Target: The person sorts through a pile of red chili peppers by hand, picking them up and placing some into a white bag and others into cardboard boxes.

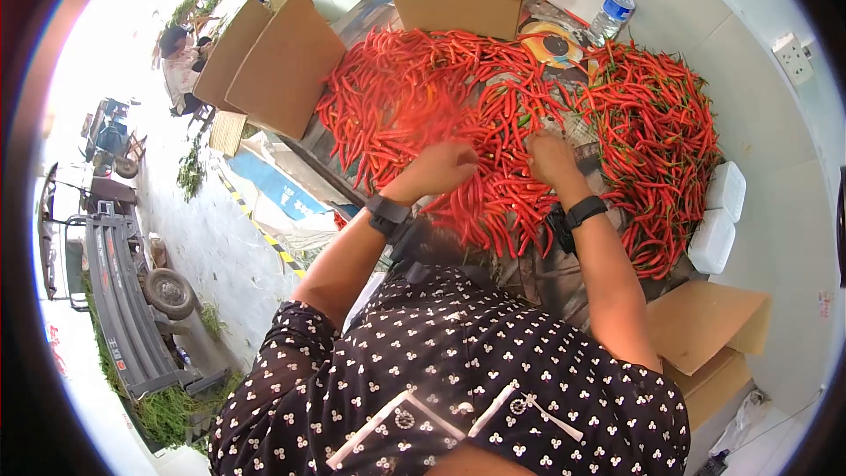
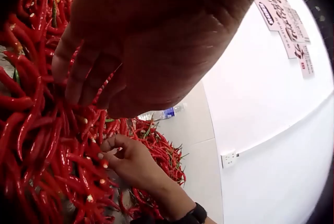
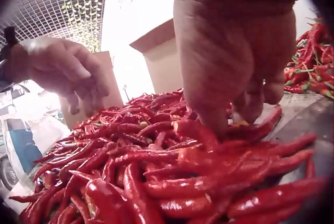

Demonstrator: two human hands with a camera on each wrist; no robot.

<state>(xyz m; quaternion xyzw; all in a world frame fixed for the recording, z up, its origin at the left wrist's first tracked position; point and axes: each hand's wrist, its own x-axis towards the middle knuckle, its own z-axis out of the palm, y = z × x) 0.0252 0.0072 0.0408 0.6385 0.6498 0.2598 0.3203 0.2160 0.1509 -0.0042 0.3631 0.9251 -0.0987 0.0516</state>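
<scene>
Red chili peppers (image 1: 388, 115) lie spread in a broad heap on a dark printed sheet. My left hand (image 1: 438, 167) hovers at the heap's near left part, fingers loosely bent and nothing seen in them; a red blur shows just beyond it. In the right wrist view the left hand (image 3: 65, 70) hangs over the peppers with fingers apart. My right hand (image 1: 553, 161) is at the heap's right part; in the left wrist view the right hand (image 2: 133, 164) has thumb and forefinger brought together at a red pepper. Its fingertips reach down among peppers in the right wrist view.
A second pile of peppers with green stems (image 1: 652, 132) lies to the right. Behind stand a box of peppers (image 1: 458, 4) and a water bottle (image 1: 612, 11). Another cardboard box (image 1: 286, 66) is at left, white containers (image 1: 712, 241) at right, an open box (image 1: 709, 326) nearer.
</scene>
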